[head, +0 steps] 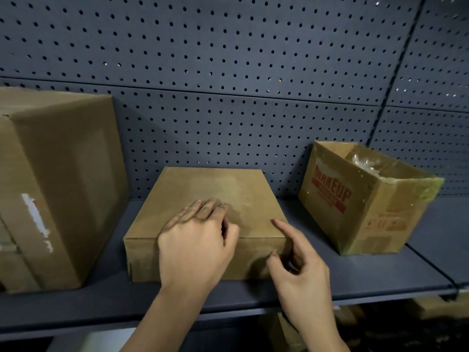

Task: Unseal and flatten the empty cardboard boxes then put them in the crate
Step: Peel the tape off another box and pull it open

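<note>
Dark blue shelf (355, 280), large closed box (63, 186) left, flat closed box (203, 199) middle, open printed box (368, 212) right

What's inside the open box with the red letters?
Crinkly clear plastic shows near the top of the open box. Whatever lies beneath it is hidden by the plastic and the box's cardboard walls.

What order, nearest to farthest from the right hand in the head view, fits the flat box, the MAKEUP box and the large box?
1. flat box, centre, at the right hand.
2. MAKEUP box, to the right.
3. large box, far left.
</note>
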The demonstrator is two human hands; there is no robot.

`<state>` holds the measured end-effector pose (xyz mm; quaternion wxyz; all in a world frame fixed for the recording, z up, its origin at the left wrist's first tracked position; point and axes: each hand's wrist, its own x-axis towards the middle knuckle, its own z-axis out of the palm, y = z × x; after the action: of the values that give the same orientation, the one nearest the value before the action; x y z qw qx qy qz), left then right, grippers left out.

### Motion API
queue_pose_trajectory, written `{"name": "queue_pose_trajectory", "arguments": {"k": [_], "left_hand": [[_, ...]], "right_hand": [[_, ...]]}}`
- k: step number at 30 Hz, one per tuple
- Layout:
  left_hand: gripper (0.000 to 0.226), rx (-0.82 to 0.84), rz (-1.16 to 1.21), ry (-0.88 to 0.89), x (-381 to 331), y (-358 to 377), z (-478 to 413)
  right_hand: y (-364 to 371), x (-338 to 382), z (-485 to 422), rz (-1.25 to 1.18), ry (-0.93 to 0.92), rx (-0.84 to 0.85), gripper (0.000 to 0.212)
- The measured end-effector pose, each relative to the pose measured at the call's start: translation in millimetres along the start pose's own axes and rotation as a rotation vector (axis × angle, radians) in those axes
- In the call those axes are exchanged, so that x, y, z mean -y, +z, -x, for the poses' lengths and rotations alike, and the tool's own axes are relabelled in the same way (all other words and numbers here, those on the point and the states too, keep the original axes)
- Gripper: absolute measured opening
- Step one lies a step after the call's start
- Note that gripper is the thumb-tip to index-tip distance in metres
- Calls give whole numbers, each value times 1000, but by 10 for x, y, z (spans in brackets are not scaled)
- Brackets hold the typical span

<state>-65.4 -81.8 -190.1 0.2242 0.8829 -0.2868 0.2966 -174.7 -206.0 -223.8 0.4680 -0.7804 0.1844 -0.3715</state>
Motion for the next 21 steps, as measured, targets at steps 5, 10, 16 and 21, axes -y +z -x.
{"name": "queue_pose_trajectory", "arguments": {"k": [5,10,16,21], "left_hand": [[41,-15,8,-5,5,1,-7],[34,-28,4,-10,3,2,-1],[35,-8,-3,-21,0,-2,-7],[37,14,-2,-25,4,-10,-3]], "right_hand": [[1,3,11,94,-21,17,62],[-43,-34,51,0,-11,47,76],[41,-131,140,99,-78,-136,35],[97,-199,131,222,-219,-279,14]]}}
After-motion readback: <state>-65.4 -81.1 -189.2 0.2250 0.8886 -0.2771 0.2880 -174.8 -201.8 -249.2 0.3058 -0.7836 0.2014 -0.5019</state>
